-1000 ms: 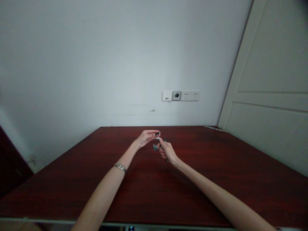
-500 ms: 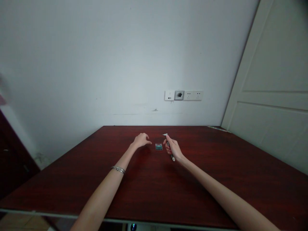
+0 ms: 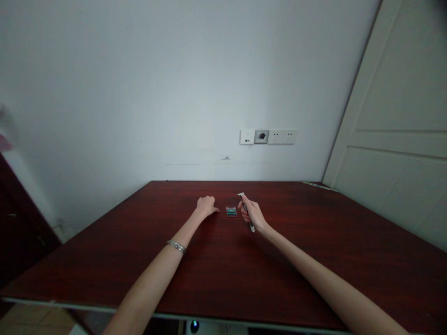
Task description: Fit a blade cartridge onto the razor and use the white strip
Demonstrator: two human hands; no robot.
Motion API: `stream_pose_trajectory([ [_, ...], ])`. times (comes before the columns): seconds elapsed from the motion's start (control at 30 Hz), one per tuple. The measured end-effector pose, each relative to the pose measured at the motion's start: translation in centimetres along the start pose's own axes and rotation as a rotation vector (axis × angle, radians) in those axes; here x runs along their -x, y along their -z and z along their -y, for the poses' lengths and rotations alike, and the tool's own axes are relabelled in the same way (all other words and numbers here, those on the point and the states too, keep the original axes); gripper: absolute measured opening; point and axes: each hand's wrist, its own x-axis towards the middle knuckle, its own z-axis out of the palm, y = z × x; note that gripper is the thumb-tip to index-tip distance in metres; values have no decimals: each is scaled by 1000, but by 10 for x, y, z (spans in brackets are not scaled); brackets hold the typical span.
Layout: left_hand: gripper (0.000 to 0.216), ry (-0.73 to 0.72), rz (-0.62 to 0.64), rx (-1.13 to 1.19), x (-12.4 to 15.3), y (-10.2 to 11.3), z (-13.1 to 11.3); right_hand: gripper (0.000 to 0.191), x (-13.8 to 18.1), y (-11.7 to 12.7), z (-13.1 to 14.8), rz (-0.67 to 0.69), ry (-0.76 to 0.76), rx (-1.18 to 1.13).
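My right hand (image 3: pixel 254 216) is closed around the handle of a razor (image 3: pixel 252 227). The razor's pale T-shaped head sticks out past my thumb, pointing away from me, and the dark and silver handle end shows below the palm. Just left of that hand, a small clear case (image 3: pixel 231 211) with a teal part inside lies flat on the table. On the case's other side is my left hand (image 3: pixel 206 206), its fingers loosely curled downward and its thumb apart, pointing at the case without touching it. I see nothing in that hand, though its palm is hidden.
A dark red wooden table (image 3: pixel 223 274) stretches from its front edge to the white wall. Wall sockets (image 3: pixel 268 137) sit above its back edge. A pale panelled door (image 3: pixel 394 139) stands at the right. A thin strip (image 3: pixel 319 186) lies at the back right edge.
My left fingers have curled further down, and the hand has turned slightly, thumb still toward the case. My right hand keeps its hold on the razor. The view has shifted a little.
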Motion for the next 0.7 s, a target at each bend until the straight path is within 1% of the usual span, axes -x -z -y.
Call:
stream_pose_trajectory([
  [0.17, 41, -32, 48, -40, -1, -1, 4, 48, -2, 1, -2, 11, 1, 8],
  [0.23, 46, -24, 52, -34, -2, -1, 6, 48, -3, 3, -3, 17, -2, 12],
  [0.37, 54, 26, 13, 4, -5, 6, 12, 49, -5, 4, -4, 19, -15, 18],
  [0.47, 56, 53, -56, 28, -7, 16, 13, 49, -7, 5, -3, 26, -14, 17],
  [0.6, 51, 66, -126, 192, -5, 29, 10, 47, -14, 9, -2, 32, 14, 17],
  [0.63, 49, 38, -127, 256, -3, 30, 8, 45, -16, 10, -2, 25, 25, 14],
  [0.7, 44, -61, -98, 405, 1, 31, 6, 40, -20, 12, -2, 12, 47, 8],
])
